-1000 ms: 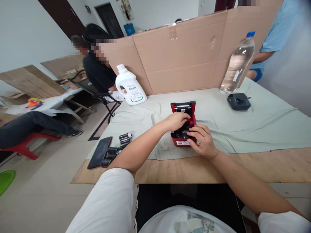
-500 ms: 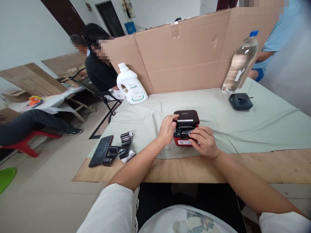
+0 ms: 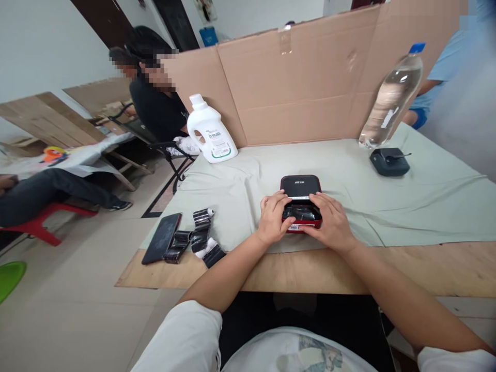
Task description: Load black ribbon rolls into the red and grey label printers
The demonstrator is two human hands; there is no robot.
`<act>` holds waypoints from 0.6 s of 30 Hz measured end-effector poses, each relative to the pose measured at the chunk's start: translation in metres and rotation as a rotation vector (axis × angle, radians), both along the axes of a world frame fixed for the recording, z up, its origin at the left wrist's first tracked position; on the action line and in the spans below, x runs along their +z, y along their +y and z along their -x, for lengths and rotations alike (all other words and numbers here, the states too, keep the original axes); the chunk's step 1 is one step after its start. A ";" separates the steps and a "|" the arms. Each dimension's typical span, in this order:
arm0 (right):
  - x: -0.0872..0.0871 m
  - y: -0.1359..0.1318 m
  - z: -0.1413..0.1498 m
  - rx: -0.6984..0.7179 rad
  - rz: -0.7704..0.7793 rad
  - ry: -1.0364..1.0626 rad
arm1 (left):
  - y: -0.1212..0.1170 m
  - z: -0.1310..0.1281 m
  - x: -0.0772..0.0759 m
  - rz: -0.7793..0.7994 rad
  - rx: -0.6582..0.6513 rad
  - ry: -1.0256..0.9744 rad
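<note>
The left hand (image 3: 272,217) and right hand (image 3: 332,221) are pinching opposite sides of the red-and-black device (image 3: 301,212), fingers (image 3: 278,200) at its partly raised lid (image 3: 300,185), thumbs (image 3: 287,224) in front; it is resting on the table (image 3: 271,271).

My left hand (image 3: 273,219) and right hand (image 3: 329,223) block the red-and-black device (image 3: 300,185) at 9 and 3 o'clock. Open cloth (image 3: 430,206) stretches beyond at 3, and at 12 up to a cardboard wall (image 3: 302,95). A white jug (image 3: 215,139) obstructs 10; a clear bottle (image 3: 395,98) and dark box (image 3: 388,163), 1 to 2.
</note>
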State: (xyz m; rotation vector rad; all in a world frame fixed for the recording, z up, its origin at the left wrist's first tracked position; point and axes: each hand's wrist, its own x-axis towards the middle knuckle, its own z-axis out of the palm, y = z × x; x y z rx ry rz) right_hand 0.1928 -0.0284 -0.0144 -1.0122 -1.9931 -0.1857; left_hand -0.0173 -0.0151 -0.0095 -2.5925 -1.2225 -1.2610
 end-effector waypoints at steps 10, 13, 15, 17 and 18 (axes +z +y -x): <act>0.000 0.000 -0.002 0.051 0.017 0.051 | -0.002 -0.003 -0.005 0.061 0.006 -0.073; -0.004 0.003 -0.006 0.119 0.034 0.165 | -0.002 -0.002 -0.016 0.096 0.008 -0.254; -0.010 0.008 -0.010 0.064 0.081 0.293 | 0.000 -0.001 -0.022 0.227 0.077 -0.398; -0.018 0.014 -0.013 -0.044 0.169 0.362 | 0.004 0.000 -0.026 0.455 0.107 -0.475; -0.023 0.018 -0.014 -0.085 0.227 0.359 | 0.005 0.000 -0.025 0.577 0.082 -0.477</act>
